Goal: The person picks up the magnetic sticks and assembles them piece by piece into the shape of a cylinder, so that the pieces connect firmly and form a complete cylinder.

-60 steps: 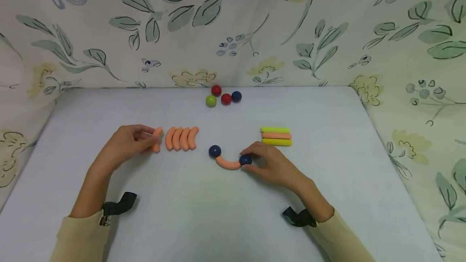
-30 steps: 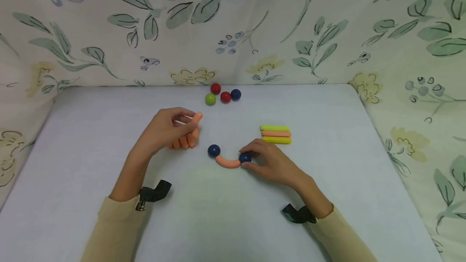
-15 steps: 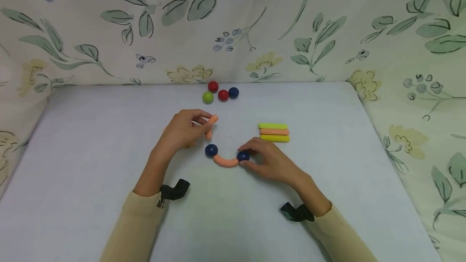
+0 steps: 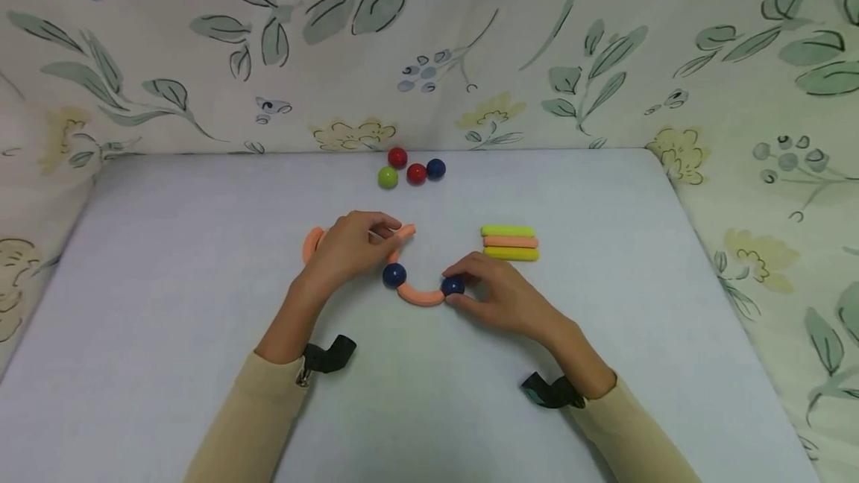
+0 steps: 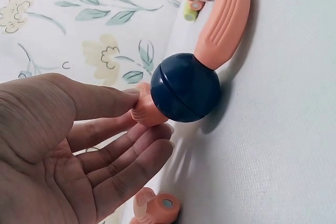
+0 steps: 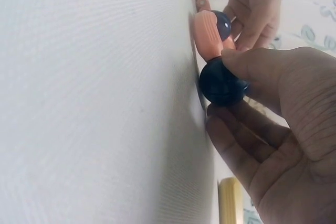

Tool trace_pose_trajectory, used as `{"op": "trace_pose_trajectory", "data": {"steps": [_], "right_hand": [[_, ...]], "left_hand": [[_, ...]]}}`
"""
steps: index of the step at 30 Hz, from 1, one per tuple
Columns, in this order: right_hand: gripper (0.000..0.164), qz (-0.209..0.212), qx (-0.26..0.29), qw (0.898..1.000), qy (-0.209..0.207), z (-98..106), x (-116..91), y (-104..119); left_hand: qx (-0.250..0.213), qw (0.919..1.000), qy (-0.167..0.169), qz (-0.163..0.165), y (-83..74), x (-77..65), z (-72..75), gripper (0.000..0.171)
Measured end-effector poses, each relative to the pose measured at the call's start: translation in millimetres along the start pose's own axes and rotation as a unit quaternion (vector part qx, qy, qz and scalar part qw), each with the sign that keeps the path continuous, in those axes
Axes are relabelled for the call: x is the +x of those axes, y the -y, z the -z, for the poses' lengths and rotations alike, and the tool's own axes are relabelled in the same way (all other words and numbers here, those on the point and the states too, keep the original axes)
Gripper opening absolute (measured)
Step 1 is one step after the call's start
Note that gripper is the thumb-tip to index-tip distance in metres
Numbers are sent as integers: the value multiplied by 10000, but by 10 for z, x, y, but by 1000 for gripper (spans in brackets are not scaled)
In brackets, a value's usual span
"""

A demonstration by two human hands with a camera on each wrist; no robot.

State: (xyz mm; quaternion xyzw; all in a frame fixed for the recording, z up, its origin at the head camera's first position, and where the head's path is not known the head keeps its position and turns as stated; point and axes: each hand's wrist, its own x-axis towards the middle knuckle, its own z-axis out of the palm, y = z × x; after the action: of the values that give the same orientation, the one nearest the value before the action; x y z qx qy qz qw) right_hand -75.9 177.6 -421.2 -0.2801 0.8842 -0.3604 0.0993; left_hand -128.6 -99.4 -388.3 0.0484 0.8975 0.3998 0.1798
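Note:
My left hand pinches a curved orange magnetic rod between thumb and fingers. The rod's lower end meets a dark blue ball in the left wrist view. From that ball a second curved orange rod, grooved along its side, runs along the table to another dark blue ball. My right hand pinches this second ball between thumb and fingertips. Left of my left hand, more curved orange rods lie on the table, mostly hidden behind it; one shows a silvery end disc in the left wrist view.
At the back edge of the white table sit two red balls, a green ball and a blue ball. Straight rods, yellow-green, orange and yellow, lie side by side beyond my right hand. Floral cloth hangs behind.
My left hand has carried the curved orange rod rightward from the left, past the row of similar rods, to the left blue ball. My right hand stays on its ball.

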Motion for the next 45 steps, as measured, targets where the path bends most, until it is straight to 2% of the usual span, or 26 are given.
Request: {"op": "trace_pose_trajectory", "data": {"steps": [9, 20, 24, 29, 35, 45], "right_hand": [[34, 18, -72, 9999, -95, 11, -10, -24], [34, 0, -139, 9989, -445, 12, -4, -46], [36, 158, -65, 9986, -509, 14, 2, -62], [31, 263, 13, 9982, -531, 0, 24, -71], [32, 194, -70, 9984, -518, -22, 46, -42], [34, -78, -54, 9992, -390, 57, 61, -23]], "left_hand": [[-99, 9997, 242, -39, 1, 11, -35, 42], [81, 9998, 159, -18, -3, 28, -74, 40], [159, 9998, 121, -8, 8, 39, -94, 42], [308, 9994, 59, -129, 10, 37, -91, 43], [398, 9988, 91, -256, 0, 19, -54, 41], [279, 9993, 231, -80, 3, 40, -53, 41]]}}
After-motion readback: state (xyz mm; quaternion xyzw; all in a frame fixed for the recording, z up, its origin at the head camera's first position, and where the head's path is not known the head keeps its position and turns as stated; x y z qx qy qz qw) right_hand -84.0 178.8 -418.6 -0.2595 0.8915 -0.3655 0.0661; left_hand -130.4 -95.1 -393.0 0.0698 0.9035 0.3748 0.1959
